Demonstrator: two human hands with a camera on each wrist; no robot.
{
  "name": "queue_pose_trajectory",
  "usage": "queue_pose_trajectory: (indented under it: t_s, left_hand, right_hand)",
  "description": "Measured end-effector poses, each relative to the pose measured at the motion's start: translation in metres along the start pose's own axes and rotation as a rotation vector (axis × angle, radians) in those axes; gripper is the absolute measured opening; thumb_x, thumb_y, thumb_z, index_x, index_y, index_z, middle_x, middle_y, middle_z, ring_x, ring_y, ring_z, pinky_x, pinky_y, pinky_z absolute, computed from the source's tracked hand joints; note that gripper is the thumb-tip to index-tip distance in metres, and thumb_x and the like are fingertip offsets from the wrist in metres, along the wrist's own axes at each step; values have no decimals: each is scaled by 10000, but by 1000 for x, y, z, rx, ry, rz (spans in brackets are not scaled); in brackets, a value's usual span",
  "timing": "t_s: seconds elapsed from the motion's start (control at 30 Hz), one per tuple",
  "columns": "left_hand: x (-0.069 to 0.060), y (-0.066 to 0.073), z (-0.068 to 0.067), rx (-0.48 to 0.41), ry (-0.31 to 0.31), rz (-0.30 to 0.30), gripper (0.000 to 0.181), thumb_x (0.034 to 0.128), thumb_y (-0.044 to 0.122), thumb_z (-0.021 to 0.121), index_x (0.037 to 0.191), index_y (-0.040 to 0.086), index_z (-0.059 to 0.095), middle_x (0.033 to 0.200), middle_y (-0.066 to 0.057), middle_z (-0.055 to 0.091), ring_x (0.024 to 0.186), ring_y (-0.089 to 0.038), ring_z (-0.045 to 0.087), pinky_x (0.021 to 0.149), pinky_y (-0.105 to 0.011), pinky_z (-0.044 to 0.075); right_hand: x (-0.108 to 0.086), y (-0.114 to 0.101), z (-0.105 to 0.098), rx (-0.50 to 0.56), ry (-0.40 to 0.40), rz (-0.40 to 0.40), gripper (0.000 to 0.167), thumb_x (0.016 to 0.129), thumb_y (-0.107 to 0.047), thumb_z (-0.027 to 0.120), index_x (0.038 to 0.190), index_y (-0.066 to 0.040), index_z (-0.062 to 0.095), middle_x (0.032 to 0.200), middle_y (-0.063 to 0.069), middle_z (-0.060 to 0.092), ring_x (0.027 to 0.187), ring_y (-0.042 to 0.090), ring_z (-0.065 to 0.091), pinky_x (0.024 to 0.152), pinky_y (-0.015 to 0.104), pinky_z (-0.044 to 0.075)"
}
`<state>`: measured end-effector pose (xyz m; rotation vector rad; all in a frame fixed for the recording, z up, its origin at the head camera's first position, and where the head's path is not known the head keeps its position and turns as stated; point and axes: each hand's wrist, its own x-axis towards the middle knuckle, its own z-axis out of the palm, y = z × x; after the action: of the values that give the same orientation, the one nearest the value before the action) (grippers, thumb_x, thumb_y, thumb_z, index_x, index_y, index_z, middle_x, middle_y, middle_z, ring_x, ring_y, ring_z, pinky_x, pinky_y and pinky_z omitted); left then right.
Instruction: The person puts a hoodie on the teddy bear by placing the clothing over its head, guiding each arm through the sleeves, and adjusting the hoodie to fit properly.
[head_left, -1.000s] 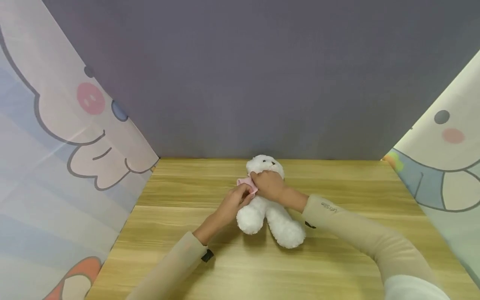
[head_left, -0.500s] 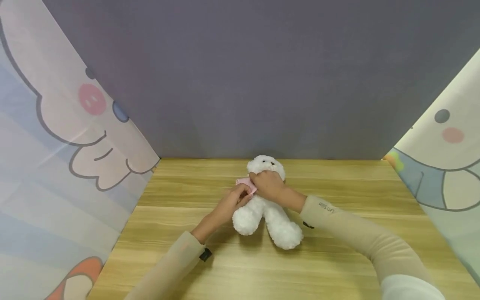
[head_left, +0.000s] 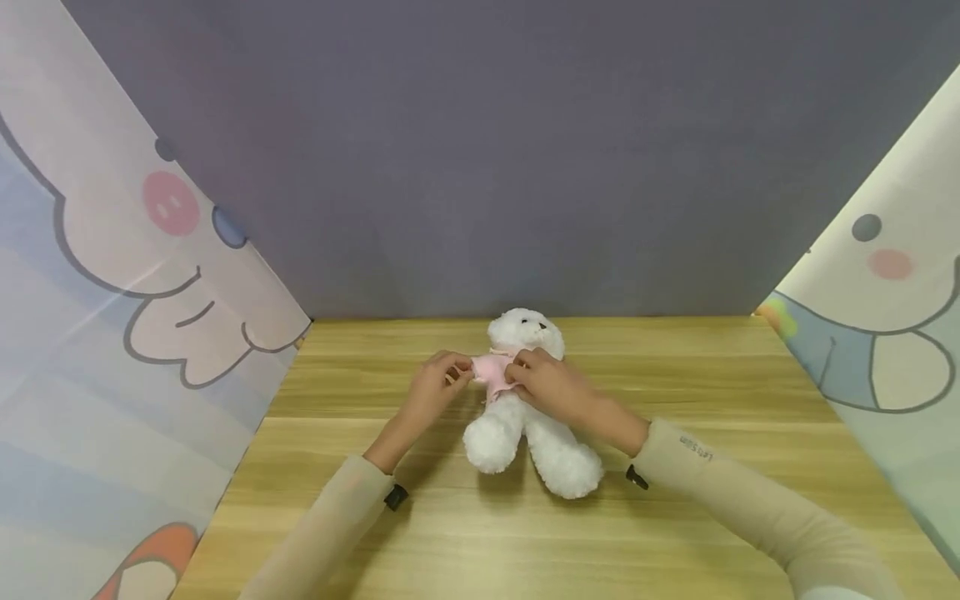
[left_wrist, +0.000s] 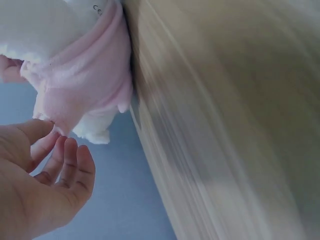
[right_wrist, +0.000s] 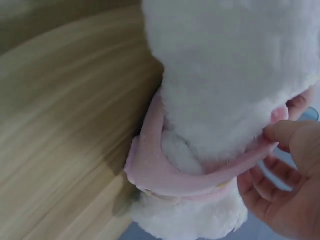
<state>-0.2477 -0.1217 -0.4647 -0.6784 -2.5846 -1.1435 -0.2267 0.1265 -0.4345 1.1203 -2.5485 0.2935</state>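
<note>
A fluffy white teddy bear [head_left: 564, 458] lies on its back on the table, head toward the back wall. A small pink shirt [head_left: 492, 372] sits around its upper body. With thumb and fingertip my left hand [head_left: 437, 383] pinches the end of the shirt's sleeve [left_wrist: 60, 107], at the bear's left-hand side in the head view. Over the bear's chest, my right hand [head_left: 551, 385] pinches the shirt's edge between thumb and fingers, as the right wrist view shows. That hand hides part of the shirt and the bear's far arm in the head view.
The wooden table [head_left: 360, 367] ends at a plain grey back wall [head_left: 525, 167]. Cartoon-printed sheets [head_left: 97, 350] stand along the left and right sides. A black strap piece [head_left: 396, 497] hangs from the left sleeve.
My left hand has moved left and up, from the shirt's hem to the sleeve end. My right hand has shifted slightly right and down, showing more of the pink shirt.
</note>
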Motion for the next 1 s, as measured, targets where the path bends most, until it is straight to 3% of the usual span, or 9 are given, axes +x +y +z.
queue_pose_trajectory:
  t_s: [0.13,0.3,0.47,0.57,0.67,0.77,0.87,1.0]
  left_hand:
    - [5,5,3,19,-14,8,155,912,128,767,1027,27,743,943,-91,684,815,-236,679,688,-298,577]
    - [7,11,2,104,-51,51,154,914,181,772,982,45,747,890,-63,633,741,-189,617,631,-262,519]
    - [12,11,-4,237,-80,121,72,926,116,696,930,51,726,874,-26,584,722,-131,562,603,-238,485]
    - [13,7,-12,296,-47,93,42,889,51,692,905,59,730,858,-24,574,713,-136,558,589,-273,491]
    - [14,2,-18,303,-61,33,50,898,68,691,933,87,721,867,-18,567,727,-143,556,598,-301,492]
    - [13,2,-19,258,-143,0,114,930,147,633,1019,110,694,923,-17,597,773,-141,583,633,-305,513]
    - [10,6,-17,230,-201,-9,201,920,249,619,1068,121,664,960,-26,631,779,-148,600,633,-306,517]
    - [7,15,-14,312,-226,37,320,908,398,660,1074,124,662,981,-22,636,754,-149,594,594,-300,507]
  right_hand:
    - [-2,-1,4,28,26,-36,141,948,-216,731,1072,-166,686,1016,-2,651,951,220,639,717,305,573]
    - [3,-5,9,29,64,-30,203,928,-245,750,1120,-196,711,1024,-11,668,909,203,628,724,300,561]
    - [2,-9,13,-40,9,-109,154,918,-188,753,1063,-233,723,1043,-31,669,938,211,601,798,310,542]
    - [-2,-11,14,-61,-12,-171,150,900,-167,760,1027,-229,709,1027,-39,669,935,216,600,848,328,536]
    - [-5,-11,14,-31,4,-159,115,909,-175,754,999,-214,694,982,-44,658,914,205,587,877,331,520]
    - [-4,-11,15,5,27,-124,88,934,-193,739,995,-192,676,903,-20,619,840,203,559,836,341,503]
    - [-3,-14,16,-15,37,-97,127,938,-238,741,1042,-197,681,829,2,563,735,200,507,683,327,475]
    - [-1,-19,21,-116,49,-51,159,928,-300,751,1067,-231,713,812,18,550,671,188,474,555,266,421]
